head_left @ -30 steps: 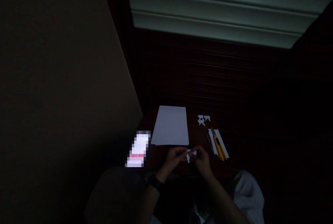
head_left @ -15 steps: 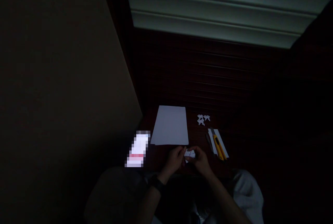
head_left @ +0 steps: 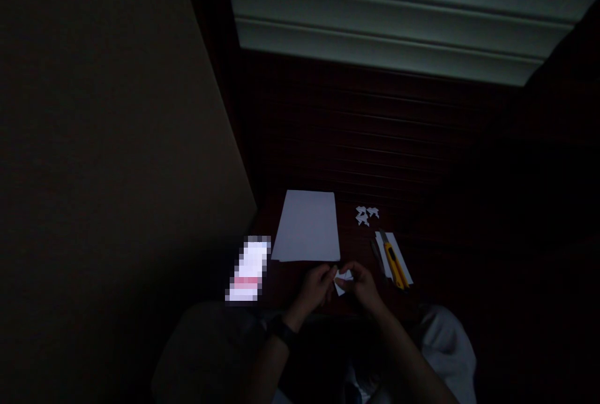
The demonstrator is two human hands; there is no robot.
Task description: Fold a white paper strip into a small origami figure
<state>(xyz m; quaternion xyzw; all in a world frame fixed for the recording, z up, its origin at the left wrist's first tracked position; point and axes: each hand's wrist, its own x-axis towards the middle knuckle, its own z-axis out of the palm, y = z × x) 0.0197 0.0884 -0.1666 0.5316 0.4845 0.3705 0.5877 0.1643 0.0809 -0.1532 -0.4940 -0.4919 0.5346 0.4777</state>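
Between my two hands is a small piece of folded white paper (head_left: 344, 279) with crease lines on it. My left hand (head_left: 319, 284), a dark band on its wrist, pinches the paper's left edge. On the other side my right hand (head_left: 362, 286) grips it with thumb and finger, the thumb lying over its face. Just beyond my hands lies a stack of white paper sheets (head_left: 307, 226). Farther back to the right sit 3 small folded paper figures (head_left: 362, 219) close together.
A yellow utility knife (head_left: 396, 265) rests on white paper strips (head_left: 404, 261) at the right, beside a dark, slim object (head_left: 377, 257). At the left glows a phone screen (head_left: 248, 269), blurred out. A wall (head_left: 140, 110) rises on the left and slatted blinds (head_left: 398, 22) hang behind.
The folded paper has turned slightly and tilted between my fingers, showing a different outline. Both hands have shifted only a little; the other things lie where they were.
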